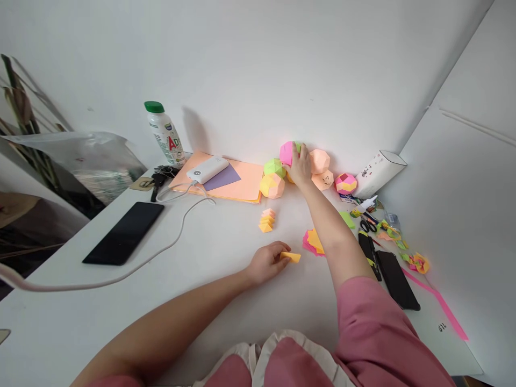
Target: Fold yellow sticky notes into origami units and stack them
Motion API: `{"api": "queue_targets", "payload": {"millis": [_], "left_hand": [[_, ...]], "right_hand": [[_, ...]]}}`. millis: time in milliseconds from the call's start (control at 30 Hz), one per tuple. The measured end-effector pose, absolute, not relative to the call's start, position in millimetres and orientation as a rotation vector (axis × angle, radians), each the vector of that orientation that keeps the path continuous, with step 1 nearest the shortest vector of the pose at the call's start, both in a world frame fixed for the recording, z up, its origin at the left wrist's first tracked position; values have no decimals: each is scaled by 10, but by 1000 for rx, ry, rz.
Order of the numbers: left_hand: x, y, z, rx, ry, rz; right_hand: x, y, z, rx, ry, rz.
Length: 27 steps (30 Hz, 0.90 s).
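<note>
Pink paper ball (287, 152) at 12 o'clock on tabletop (209, 301), by wall; right hand (300, 166) grip closed around it. Left hand (266, 263) pinches orange folded paper (291, 257), centre tabletop.

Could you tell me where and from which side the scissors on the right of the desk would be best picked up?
Probably by the black handle loops of the scissors, coming from above. They lie flat on the desk, with the loops the clearest part to hold; paper scraps crowd the far end, where the blades are hard to make out.
</note>
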<state>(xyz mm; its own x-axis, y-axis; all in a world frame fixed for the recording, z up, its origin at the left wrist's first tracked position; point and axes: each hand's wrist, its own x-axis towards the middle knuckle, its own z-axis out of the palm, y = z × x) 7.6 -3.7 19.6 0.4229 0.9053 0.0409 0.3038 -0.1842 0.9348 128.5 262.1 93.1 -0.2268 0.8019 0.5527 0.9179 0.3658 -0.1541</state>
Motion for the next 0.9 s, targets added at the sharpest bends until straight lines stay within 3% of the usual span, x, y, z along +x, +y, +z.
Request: {"api": "queue_targets", "payload": {"millis": [433,700,900], "left_hand": [[82,-51,191,1721,1072,774],[81,-53,208,1719,1069,775],[76,-44,174,1715,1057,789]], "right_hand": [[1022,1702,679,-1395,-2277,-332],[925,1799,531,-1550,-2285,-161],[1075,1978,738,-1542,-2257,35]]}}
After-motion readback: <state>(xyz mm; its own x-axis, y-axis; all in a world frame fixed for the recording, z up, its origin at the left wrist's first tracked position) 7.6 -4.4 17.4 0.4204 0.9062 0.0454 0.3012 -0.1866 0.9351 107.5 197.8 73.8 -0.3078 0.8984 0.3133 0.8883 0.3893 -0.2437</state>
